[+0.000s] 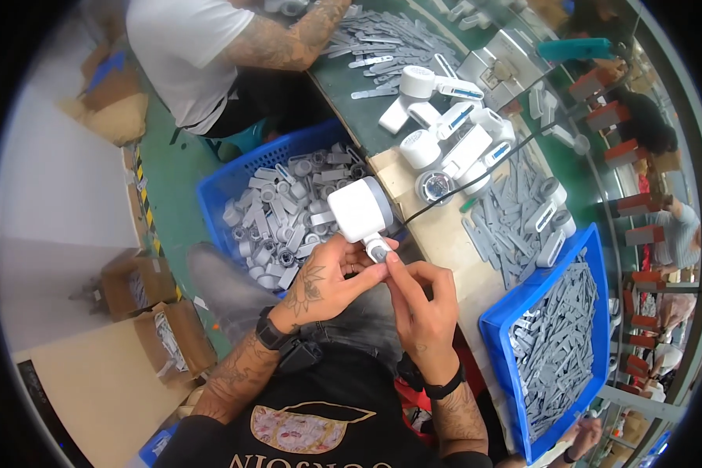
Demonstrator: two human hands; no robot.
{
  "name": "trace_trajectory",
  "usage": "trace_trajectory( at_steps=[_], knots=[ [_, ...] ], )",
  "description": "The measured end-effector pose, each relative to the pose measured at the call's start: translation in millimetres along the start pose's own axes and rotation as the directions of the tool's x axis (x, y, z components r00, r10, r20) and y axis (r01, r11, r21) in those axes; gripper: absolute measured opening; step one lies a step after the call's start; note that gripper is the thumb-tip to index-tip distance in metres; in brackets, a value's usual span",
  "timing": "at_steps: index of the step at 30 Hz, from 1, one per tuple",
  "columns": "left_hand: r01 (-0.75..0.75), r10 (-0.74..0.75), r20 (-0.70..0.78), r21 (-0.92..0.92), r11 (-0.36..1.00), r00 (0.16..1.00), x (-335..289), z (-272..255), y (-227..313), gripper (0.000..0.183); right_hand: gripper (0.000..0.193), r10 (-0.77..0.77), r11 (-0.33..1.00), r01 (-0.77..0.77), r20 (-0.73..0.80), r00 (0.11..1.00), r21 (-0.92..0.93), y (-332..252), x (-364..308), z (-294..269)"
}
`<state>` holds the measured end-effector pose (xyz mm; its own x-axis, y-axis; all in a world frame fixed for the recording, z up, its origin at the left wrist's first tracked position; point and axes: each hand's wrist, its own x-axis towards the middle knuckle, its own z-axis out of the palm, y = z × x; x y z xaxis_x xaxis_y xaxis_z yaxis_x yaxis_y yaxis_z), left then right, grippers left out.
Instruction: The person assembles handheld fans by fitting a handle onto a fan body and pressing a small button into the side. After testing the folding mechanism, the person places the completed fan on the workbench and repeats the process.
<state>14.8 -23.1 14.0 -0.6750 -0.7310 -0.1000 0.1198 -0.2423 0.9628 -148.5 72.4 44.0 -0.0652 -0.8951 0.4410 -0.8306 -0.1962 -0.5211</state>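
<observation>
In front of my lap is a white plastic handheld appliance (354,211) with a thick rounded head, a grey rim and a narrow handle end pointing toward me. My left hand (320,282) is closed around that handle end, its fingers partly hidden behind it. The thumb and forefinger of my right hand (427,308) press on a small grey piece (380,253) at the tip of the handle. What lies under those fingertips is partly covered.
A blue crate (210,199) full of grey-white parts stands beyond my knees. On the workbench (435,243) at right lie similar white appliances (419,148), loose grey strips (507,218) and a black cable (476,181). A blue tray (515,374) holds more strips. Another person (191,70) sits ahead.
</observation>
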Motion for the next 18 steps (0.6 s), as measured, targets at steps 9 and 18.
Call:
trace_trajectory(
  at_steps=[9, 18],
  knots=[
    [-0.064, 0.047, 0.105, 0.164, 0.984, 0.993, -18.8, -2.2, -12.1, 0.049, 0.059, 0.305, 0.684, -0.374, 0.22, 0.926, 0.626, -3.4, 1.2, -7.0],
    [-0.022, 0.019, 0.028, 0.088, 0.996, 0.999, -47.3, 6.8, -25.7, 0.056, 0.055, 0.212, 0.702, -0.407, 0.373, 0.903, 0.585, -10.5, -5.4, -16.1]
  ],
)
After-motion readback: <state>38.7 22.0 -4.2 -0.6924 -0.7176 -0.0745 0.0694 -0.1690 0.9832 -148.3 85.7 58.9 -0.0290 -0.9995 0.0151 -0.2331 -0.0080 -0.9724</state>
